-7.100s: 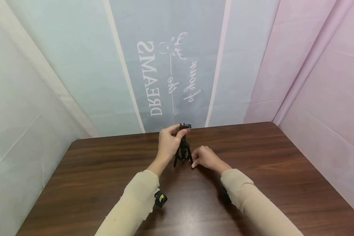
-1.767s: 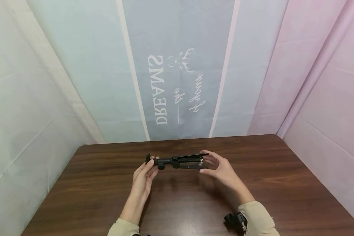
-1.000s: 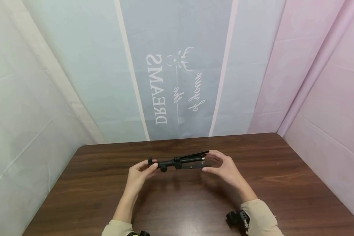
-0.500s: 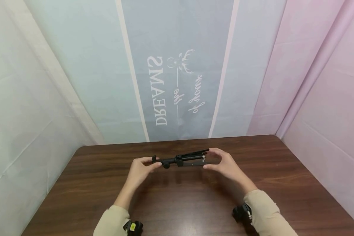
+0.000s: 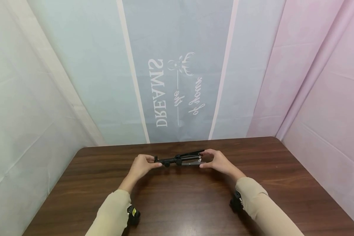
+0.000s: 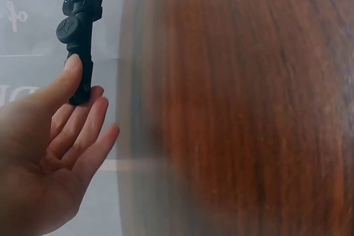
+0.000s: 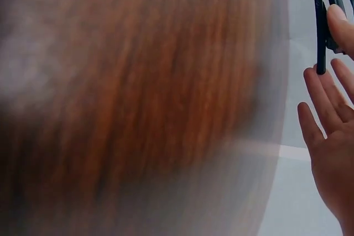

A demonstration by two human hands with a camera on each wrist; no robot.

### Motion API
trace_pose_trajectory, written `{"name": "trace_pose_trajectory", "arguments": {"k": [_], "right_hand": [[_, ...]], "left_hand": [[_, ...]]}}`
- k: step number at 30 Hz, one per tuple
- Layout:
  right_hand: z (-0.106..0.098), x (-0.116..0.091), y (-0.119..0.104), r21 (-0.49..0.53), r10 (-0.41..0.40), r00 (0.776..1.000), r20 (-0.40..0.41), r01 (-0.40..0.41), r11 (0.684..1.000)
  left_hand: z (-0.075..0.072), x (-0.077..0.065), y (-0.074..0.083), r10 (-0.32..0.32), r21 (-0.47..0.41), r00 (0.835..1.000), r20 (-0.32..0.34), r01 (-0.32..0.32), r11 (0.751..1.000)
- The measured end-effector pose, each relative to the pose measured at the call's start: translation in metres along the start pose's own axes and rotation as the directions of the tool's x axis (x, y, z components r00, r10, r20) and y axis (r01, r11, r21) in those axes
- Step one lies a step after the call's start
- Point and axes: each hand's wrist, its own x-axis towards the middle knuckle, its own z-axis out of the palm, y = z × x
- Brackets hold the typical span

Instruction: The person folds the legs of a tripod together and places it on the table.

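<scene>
A small black tripod (image 5: pixel 178 160) lies sideways between my two hands, over the far part of the table. Its head end points left and its legs point right, folded nearly together. My left hand (image 5: pixel 142 166) pinches the head end between thumb and fingers. In the left wrist view, round knobs show on the tripod (image 6: pixel 83 31) above the thumb of my left hand (image 6: pixel 50 142). My right hand (image 5: pixel 219 162) holds the leg ends between thumb and fingertips. One leg (image 7: pixel 320 37) meets the fingertips of my right hand (image 7: pixel 334 147) in the right wrist view.
The dark wood table (image 5: pixel 180 203) has its far edge just beyond the tripod. Behind it hangs a printed cloth backdrop (image 5: pixel 177 65), with pale cloth walls (image 5: pixel 32 98) at both sides. Black wrist cameras (image 5: pixel 133 215) sit at both sleeves.
Earliest, the tripod stood upright with legs spread, my right hand at one leg's foot. Later it lay sideways, legs folded in. Over the last second my hands have drawn slightly closer together.
</scene>
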Motion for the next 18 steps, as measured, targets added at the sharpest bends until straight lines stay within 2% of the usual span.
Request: {"name": "trace_pose_trajectory", "arguments": {"k": [5,9,18], "right_hand": [[0.006,0.007,0.005,-0.035,0.039,0.998,0.042,-0.038,0.999],[0.010,0.011,0.008,-0.053,0.058,0.996,0.066,-0.055,0.997],[0.012,0.018,0.012,-0.186,0.037,0.995,0.087,-0.020,0.982]], "left_hand": [[0.006,0.003,-0.010,0.015,0.103,0.999,-0.030,-0.012,0.995],[0.009,0.004,-0.016,0.010,0.145,0.999,-0.037,-0.005,0.989],[0.011,0.010,-0.011,0.015,0.210,1.000,-0.021,-0.010,0.978]]}}
